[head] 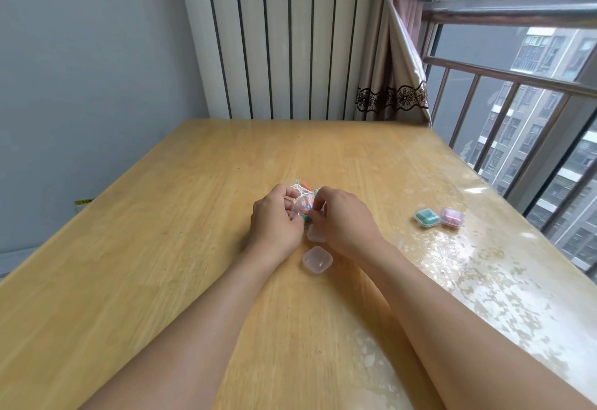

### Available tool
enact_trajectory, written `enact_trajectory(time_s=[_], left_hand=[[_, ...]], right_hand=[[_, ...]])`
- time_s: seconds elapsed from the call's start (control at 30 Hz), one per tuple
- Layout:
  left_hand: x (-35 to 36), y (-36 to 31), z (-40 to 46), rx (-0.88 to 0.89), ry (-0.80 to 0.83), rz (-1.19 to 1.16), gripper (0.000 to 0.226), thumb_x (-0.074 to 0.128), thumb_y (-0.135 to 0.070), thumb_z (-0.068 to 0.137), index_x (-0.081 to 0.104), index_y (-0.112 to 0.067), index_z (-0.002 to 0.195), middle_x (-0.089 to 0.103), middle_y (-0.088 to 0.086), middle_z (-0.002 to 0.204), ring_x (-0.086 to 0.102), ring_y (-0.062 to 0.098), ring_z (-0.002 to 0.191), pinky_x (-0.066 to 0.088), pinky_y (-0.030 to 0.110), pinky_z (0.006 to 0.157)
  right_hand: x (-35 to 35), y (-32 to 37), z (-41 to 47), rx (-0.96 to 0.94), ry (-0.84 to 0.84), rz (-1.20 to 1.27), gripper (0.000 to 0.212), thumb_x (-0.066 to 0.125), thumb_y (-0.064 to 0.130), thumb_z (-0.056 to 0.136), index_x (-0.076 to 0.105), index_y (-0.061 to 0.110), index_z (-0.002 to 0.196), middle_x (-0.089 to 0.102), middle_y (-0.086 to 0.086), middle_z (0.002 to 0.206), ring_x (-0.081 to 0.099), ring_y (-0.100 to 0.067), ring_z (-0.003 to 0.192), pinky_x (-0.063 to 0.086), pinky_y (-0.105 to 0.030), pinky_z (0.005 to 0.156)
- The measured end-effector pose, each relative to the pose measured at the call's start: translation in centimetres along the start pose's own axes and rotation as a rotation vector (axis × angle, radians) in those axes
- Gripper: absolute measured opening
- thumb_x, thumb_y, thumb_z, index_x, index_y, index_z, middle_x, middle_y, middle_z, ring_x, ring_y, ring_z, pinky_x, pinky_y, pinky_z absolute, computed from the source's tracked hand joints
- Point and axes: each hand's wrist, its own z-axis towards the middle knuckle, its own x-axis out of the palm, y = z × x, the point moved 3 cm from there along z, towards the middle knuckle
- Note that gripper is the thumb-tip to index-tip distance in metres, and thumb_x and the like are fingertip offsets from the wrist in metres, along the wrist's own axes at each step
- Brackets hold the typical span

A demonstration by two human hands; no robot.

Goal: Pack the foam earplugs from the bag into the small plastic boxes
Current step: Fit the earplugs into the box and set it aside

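Head view: your hands meet at mid-counter.
Bag (302, 198): crumpled clear plastic between both hands, orange earplug (306, 185) showing at its far end.
Left hand (277, 219): fingers curled, pinching the bag.
Right hand (344, 219): fingers pinching its other side.
Empty boxes: one (317, 259) between your wrists, another (314, 235) partly under the right hand.
Filled boxes: green (427, 217) and pink (452, 216), touching, near the counter's (193, 264) right edge.

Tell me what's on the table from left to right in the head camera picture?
left hand → clear bag of earplugs → right hand → box with green earplugs → box with pink earplugs. The empty clear boxes sit under the hands, so I left them out.
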Motion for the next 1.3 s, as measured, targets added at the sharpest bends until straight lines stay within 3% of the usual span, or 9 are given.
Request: enact_trajectory(time_s=[0.3,0.5,0.6,0.7,0.8,0.93,1.07,1.17,1.3], left_hand=[[-0.1,0.3,0.1,-0.093,-0.046,-0.114,0.029,0.059,0.005,0.089,0.066,-0.019,0.105,0.076,-0.001,0.090,0.072,0.016,0.083,0.057,0.027,0.076],[0.1,0.2,-0.1,-0.102,-0.056,-0.206,0.036,0.051,0.012,0.090,0.064,-0.021,0.097,0.074,0.004,0.091,0.074,0.020,0.085,0.059,0.031,0.074],[0.1,0.1,-0.1,-0.123,-0.062,-0.245,0.041,0.048,0.013,0.090,0.061,-0.026,0.089,0.072,0.006,0.091,0.074,0.021,0.086,0.056,0.027,0.070],[-0.1,-0.4,-0.3,-0.130,-0.054,-0.270,0.028,0.061,0.002,0.088,0.063,-0.025,0.091,0.070,0.002,0.088,0.072,0.021,0.082,0.055,0.026,0.065],[-0.1,-0.7,-0.5,-0.109,0.005,-0.235,0.029,0.076,-0.006,0.079,0.063,-0.019,0.102,0.069,-0.005,0.089,0.070,0.016,0.078,0.055,0.019,0.061],[0.1,-0.4,-0.3,-0.053,-0.006,-0.180,0.023,0.070,0.000,0.085,0.061,-0.017,0.098,0.070,0.002,0.091,0.073,0.024,0.085,0.056,0.025,0.069],[0.1,-0.1,-0.1,-0.052,-0.050,-0.113,0.024,0.064,0.004,0.086,0.060,-0.019,0.092,0.067,0.005,0.086,0.071,0.028,0.082,0.052,0.026,0.068],[-0.1,-0.1,-0.1,-0.037,-0.104,-0.047,0.025,0.064,0.005,0.086,0.059,-0.019,0.092,0.059,-0.005,0.077,0.062,0.019,0.072,0.043,0.014,0.059],[-0.5,-0.2,-0.2,-0.018,-0.175,0.043,0.023,0.069,0.002,0.085,0.058,-0.016,0.092,0.059,-0.003,0.078,0.057,0.014,0.069,0.038,0.016,0.056]], right_hand=[[0.0,0.3,0.0,0.002,-0.050,0.009,0.017,0.058,0.010,0.074,0.073,0.006,0.082,0.068,-0.012,0.076,0.062,-0.034,0.072,0.052,-0.040,0.059],[-0.1,0.5,0.1,0.051,0.006,-0.035,0.009,0.056,0.007,0.070,0.061,0.001,0.065,0.037,-0.007,0.053,0.035,-0.028,0.056,0.022,-0.029,0.044],[-0.1,0.5,0.3,0.061,0.018,-0.021,0.011,0.060,0.008,0.074,0.067,0.001,0.071,0.058,-0.015,0.063,0.051,-0.035,0.062,0.036,-0.034,0.047],[-0.2,0.4,0.4,0.057,0.035,0.004,0.016,0.064,0.010,0.075,0.072,0.000,0.084,0.071,-0.018,0.082,0.066,-0.036,0.075,0.053,-0.041,0.057],[-0.2,0.4,0.4,0.045,0.040,0.028,0.016,0.064,0.010,0.070,0.072,0.002,0.082,0.070,-0.018,0.077,0.064,-0.034,0.070,0.047,-0.036,0.051],[-0.1,0.1,0.5,0.050,0.062,0.046,0.014,0.061,0.009,0.082,0.073,0.003,0.078,0.059,-0.009,0.061,0.055,-0.032,0.067,0.034,-0.031,0.049],[-0.2,0.2,0.5,0.045,0.063,0.022,0.015,0.066,0.017,0.087,0.072,0.004,0.084,0.070,-0.014,0.082,0.062,-0.032,0.078,0.045,-0.035,0.061],[-0.3,0.2,0.0,-0.010,0.004,0.004,0.013,0.067,0.023,0.091,0.073,0.012,0.094,0.070,-0.007,0.090,0.064,-0.028,0.084,0.051,-0.037,0.069],[-0.2,-0.2,-0.4,-0.055,-0.105,0.231,0.011,0.073,0.025,0.092,0.079,0.022,0.100,0.060,0.005,0.089,0.058,-0.011,0.073,0.047,-0.031,0.065]])
